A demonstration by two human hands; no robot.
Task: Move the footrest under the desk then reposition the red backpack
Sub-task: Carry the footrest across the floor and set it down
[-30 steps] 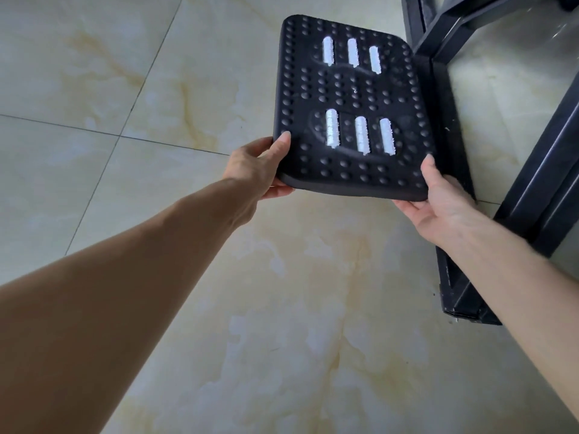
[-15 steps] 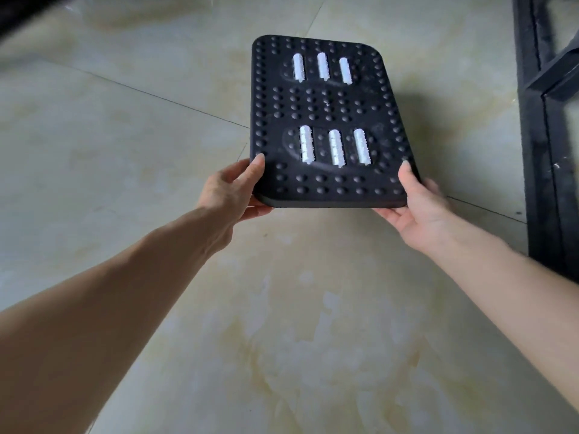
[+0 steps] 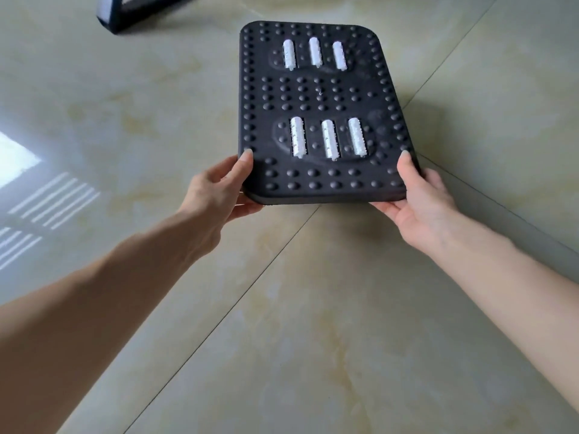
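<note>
The floor (image 3: 313,324) is glossy pale marbled tile with thin dark joints; a black frame foot (image 3: 138,14) rests on it at the top left.

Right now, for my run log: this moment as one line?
footrest carried over floor | left hand, right hand gripping near corners | backpack unseen

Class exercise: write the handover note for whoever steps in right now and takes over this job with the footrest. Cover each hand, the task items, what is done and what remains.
Left hand: grips the near left corner of the footrest, thumb on top.
Right hand: grips the near right corner, same way.
Footrest: held between both hands above the tiled floor, studded face up.
A dark frame shows at the top left; the red backpack is not in view.
Done: footrest picked up.
Left: set it under the desk, then reposition the backpack.
</note>
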